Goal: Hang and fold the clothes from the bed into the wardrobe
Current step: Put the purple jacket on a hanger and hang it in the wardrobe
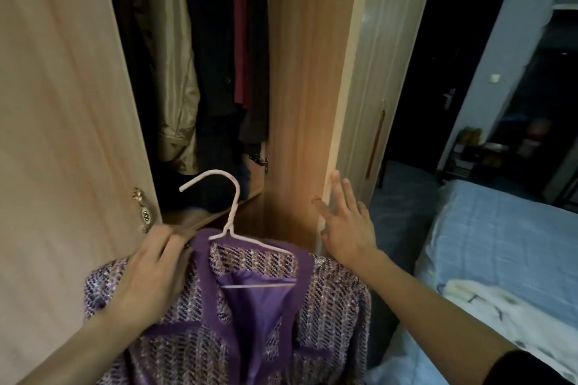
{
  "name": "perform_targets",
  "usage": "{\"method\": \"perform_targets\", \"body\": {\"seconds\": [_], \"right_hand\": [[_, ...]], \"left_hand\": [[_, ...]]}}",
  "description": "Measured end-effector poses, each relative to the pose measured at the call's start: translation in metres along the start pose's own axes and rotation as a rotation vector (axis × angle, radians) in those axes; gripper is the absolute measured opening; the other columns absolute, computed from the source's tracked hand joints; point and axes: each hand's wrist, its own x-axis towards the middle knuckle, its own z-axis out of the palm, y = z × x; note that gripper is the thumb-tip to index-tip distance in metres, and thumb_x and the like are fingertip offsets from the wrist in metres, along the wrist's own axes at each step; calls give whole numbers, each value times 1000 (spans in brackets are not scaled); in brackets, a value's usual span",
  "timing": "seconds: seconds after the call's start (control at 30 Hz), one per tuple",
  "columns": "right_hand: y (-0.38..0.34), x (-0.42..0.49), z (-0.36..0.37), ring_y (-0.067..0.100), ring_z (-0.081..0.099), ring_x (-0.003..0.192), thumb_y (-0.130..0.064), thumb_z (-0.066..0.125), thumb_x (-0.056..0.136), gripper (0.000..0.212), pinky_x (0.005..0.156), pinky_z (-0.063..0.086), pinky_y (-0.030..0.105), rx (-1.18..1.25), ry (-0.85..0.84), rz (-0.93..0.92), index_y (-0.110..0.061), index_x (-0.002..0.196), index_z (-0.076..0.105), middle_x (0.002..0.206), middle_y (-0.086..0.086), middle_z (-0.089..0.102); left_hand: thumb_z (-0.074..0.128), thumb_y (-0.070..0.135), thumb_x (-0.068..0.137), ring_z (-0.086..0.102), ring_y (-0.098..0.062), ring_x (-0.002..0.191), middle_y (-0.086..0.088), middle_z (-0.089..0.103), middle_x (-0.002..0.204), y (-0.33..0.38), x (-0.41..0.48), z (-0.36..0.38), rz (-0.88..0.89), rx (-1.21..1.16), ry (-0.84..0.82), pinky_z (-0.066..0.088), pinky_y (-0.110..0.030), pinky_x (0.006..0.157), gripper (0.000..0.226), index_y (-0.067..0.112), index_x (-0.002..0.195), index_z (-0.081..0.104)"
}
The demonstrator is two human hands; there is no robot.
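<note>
Low before the open wardrobe (pixel 219 122), the left hand (pixel 150 272) grips the shoulder of a purple tweed jacket (pixel 250 322) on a white hanger (pixel 233 206). The right hand (pixel 347 228), fingers spread and holding nothing, touches the edge of the wooden panel (pixel 300 103). A beige coat (pixel 175 87) and dark clothes (pixel 219 72) crowd the opening. A white garment (pixel 488 300) lies at the bed's (pixel 500 244) near edge.

Purple tweed jacket (pixel 328 306), front open, satin lining showing, draped on white hanger (pixel 233 212). Hook up, tip pointing left, just in front of open wardrobe (pixel 62 103), below its hanging space. Wood-grain wardrobe, left door swung out, beige and dark garments (pixel 175 72) hanging inside. Blue-sheeted bed (pixel 500 244) right of wardrobe, crumpled white printed fabric (pixel 500 316) on it.
</note>
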Motion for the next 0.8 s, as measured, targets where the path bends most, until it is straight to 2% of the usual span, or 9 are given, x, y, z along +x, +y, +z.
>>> {"method": "perform_targets", "body": {"seconds": [0.17, 0.33, 0.57, 0.7, 0.8], "right_hand": [[22, 10, 1, 30, -18, 150, -29, 60, 92, 70, 119, 21, 51, -38, -34, 21, -37, 149, 22, 154, 10, -41], [51, 17, -3, 29, -15, 151, -36, 61, 93, 73, 120, 22, 49, -15, -89, 87, -35, 152, 18, 156, 8, -38], [103, 43, 3, 24, -2, 153, -34, 62, 92, 95, 116, 29, 48, 115, -133, 141, -13, 157, -3, 163, 2, -22], [120, 49, 11, 23, 9, 152, -41, 56, 95, 87, 111, 36, 48, 256, -110, 103, -12, 156, 0, 165, 3, -14], [126, 45, 7, 19, 19, 149, -55, 39, 99, 76, 117, 29, 43, 428, -40, 15, -16, 157, 9, 166, 0, 0]], "left_hand": [[44, 16, 95, 57, -36, 81, -17, 53, 96, 8, 26, 27, 40, 24, -8, 41, -38, 74, 24, 3, 112, 53], [44, 13, 95, 58, -36, 88, -18, 54, 102, 9, 44, 42, 55, 15, -12, 44, -38, 81, 26, -2, 112, 57], [45, 13, 97, 57, -36, 90, -19, 54, 104, 20, 77, 68, 67, 8, 22, 46, -40, 79, 23, -2, 111, 56], [46, 13, 97, 57, -37, 89, -19, 54, 104, 31, 90, 80, 82, 23, 36, 46, -41, 79, 24, -4, 110, 57], [46, 12, 97, 56, -36, 90, -19, 54, 103, 36, 95, 84, 92, 28, 42, 46, -40, 80, 23, -3, 110, 57]]}}
